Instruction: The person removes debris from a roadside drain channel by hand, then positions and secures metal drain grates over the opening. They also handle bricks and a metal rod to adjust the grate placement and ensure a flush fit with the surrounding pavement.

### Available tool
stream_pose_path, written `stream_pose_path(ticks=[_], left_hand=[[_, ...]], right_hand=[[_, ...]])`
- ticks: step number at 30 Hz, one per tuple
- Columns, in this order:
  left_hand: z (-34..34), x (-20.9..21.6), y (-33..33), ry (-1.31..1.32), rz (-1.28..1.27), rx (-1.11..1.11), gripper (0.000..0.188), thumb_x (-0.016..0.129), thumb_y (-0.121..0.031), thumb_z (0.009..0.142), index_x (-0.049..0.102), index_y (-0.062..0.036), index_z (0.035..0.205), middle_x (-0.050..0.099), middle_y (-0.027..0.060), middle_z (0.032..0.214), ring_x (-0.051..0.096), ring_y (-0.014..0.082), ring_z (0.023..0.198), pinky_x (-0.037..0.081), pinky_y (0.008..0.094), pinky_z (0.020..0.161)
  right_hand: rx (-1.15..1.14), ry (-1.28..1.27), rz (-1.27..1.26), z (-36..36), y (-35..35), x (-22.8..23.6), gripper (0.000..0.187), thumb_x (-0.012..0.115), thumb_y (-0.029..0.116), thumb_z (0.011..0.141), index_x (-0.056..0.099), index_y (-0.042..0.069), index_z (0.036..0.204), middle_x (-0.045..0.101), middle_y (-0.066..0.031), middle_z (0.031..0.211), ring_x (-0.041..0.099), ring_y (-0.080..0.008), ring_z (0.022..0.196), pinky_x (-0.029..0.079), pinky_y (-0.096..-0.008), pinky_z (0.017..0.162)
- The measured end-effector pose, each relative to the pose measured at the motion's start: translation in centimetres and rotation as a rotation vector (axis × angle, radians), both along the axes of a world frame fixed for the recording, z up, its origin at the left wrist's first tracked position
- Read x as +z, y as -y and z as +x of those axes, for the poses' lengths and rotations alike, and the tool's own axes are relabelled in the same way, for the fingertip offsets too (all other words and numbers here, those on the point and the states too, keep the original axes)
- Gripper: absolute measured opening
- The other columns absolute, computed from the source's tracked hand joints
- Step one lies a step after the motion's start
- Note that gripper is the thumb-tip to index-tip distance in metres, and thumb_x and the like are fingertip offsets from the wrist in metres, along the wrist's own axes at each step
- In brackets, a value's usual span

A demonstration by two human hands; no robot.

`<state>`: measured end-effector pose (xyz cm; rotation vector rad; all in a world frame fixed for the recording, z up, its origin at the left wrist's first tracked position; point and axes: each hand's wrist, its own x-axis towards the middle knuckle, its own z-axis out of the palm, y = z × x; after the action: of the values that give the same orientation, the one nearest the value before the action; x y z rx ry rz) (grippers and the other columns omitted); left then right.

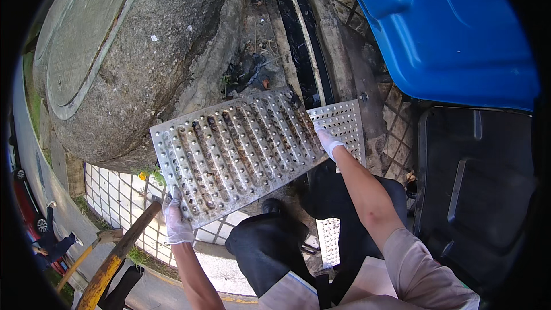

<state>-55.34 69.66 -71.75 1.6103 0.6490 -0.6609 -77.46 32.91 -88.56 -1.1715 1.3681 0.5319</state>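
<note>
A large perforated metal drain grate (232, 152) with raised studs and dirt-filled grooves is tilted across the space between my arms. Gripping its lower left corner is my left hand (179, 218), in a thin clear glove. My right hand (328, 141), gloved alike, holds its right edge, with the fingers partly hidden. Just beyond that hand, a second perforated metal grate (347, 123) lies at the near end of the open drain channel (298, 46). Another grate piece (329, 242) shows on the ground beside my legs.
A big rock (132, 63) stands at the left. To the right are a blue plastic bin (459, 34) and a black panel (479, 178). A long thin pole (304, 28) lies along the channel. Wooden handles (117, 255) rise at lower left; a person (54, 244) is beyond them.
</note>
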Motion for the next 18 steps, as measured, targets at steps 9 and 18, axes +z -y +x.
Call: stream_pose_path(ticks=[9, 18], left_hand=[[-3.3, 15.8, -1.9, 0.102, -0.071, -0.05, 0.045, 0.069, -0.003, 0.076, 0.054, -0.0032, 0.119, 0.064, 0.0064, 0.103, 0.063, 0.0154, 0.086, 0.052, 0.0274, 0.076], [-10.5, 15.9, -6.8, 0.317, 0.272, 0.02, 0.034, 0.072, -0.005, 0.078, 0.056, 0.0018, 0.108, 0.063, 0.005, 0.093, 0.056, 0.0127, 0.079, 0.046, 0.0251, 0.07]], right_hand=[[-0.111, 0.16, 0.201, 2.7, -7.6, 5.6, 0.075, 0.023, 0.061, 0.093, 0.032, 0.004, 0.142, 0.03, -0.0137, 0.149, 0.025, -0.0265, 0.139, 0.019, -0.0345, 0.113], [0.026, 0.2, 0.13, -2.7, -7.5, 23.3, 0.064, 0.034, 0.054, 0.096, 0.045, 0.004, 0.134, 0.048, -0.012, 0.136, 0.046, -0.0258, 0.123, 0.036, -0.0385, 0.102]])
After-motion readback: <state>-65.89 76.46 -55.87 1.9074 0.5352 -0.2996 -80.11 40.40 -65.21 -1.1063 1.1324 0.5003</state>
